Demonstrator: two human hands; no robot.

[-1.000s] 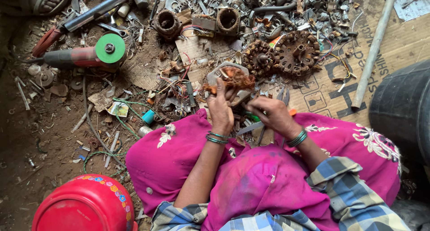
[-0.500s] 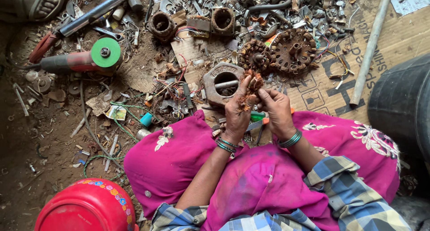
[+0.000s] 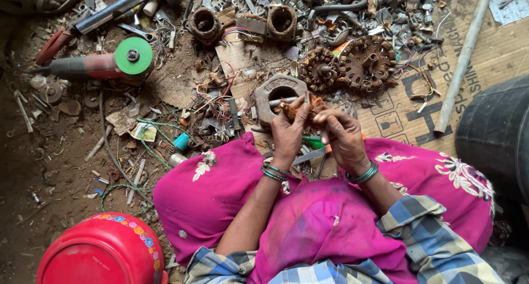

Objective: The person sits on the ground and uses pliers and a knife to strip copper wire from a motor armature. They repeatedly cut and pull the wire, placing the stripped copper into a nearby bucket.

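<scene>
Gripping a tuft of copper wire between both hands, above the knees and the magenta skirt — left hand closed on its near side, right hand pinching the other end, fingers curled tight. Raised slightly since half a second ago, and drawn closer together; a second ago held lower, over a rusty orange part, now out of sight. Positioned right in front of a grey metal housing with a round hole, a thin rod poking from it toward the left fingers.

Reddish-brown and frizzy, the wire — short tangled strands bunched into a clump, partly hidden behind the fingers. Green bangles on both wrists.

Lying just beyond the housing, two rusty stators ringed with brown windings, side by side on flattened cardboard. Further off, two round rusty casings, both hollow. Resting to the left on the dirt, an angle grinder with a green disc. Sitting at lower left, a red tub with a flowered rim, seemingly upside down — contents not visible. Leaning at the right edge, a black tyre, a grey pipe beside it.
</scene>
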